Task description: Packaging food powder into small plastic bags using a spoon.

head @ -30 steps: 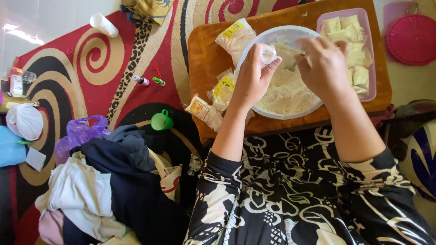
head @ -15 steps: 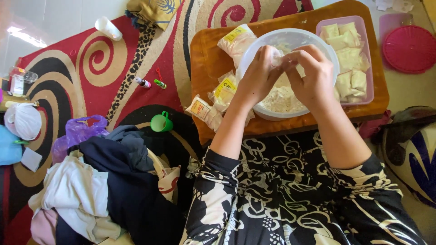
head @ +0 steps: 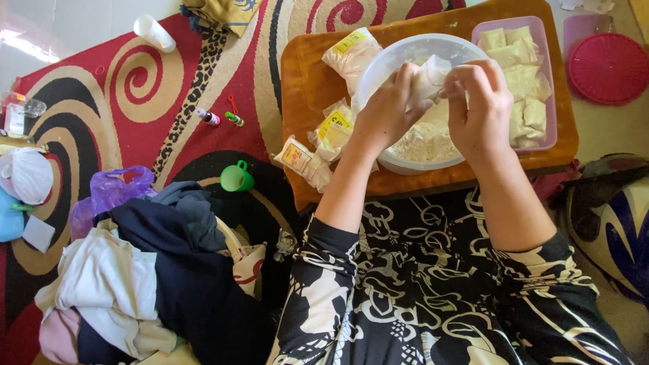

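Over a clear plastic bowl (head: 378, 66) of pale flour-like powder (head: 426, 138), both my hands hold a small clear plastic bag (head: 430, 76) partly filled with powder. My left hand (head: 387, 111) grips the bag from the left and below. My right hand (head: 478, 105) pinches the bag's top edge on the right. The bowl stands on a low orange-brown wooden table (head: 307, 81). A pink tray (head: 549, 94) of filled pale packets sits to the bowl's right. Several packets with yellow labels (head: 318, 145) lie left of the bowl.
A red swirl-patterned rug (head: 135, 94) covers the floor. On it lie a green cup (head: 238, 178), two small bottles (head: 222, 119), a white cup (head: 154, 32), a purple bag (head: 115, 192) and a heap of clothes (head: 155, 277). A pink round lid (head: 607, 67) lies at far right.
My right hand left the bowl and came up to the bag held in my left hand. Both hands now hold the bag, raised slightly over the bowl.
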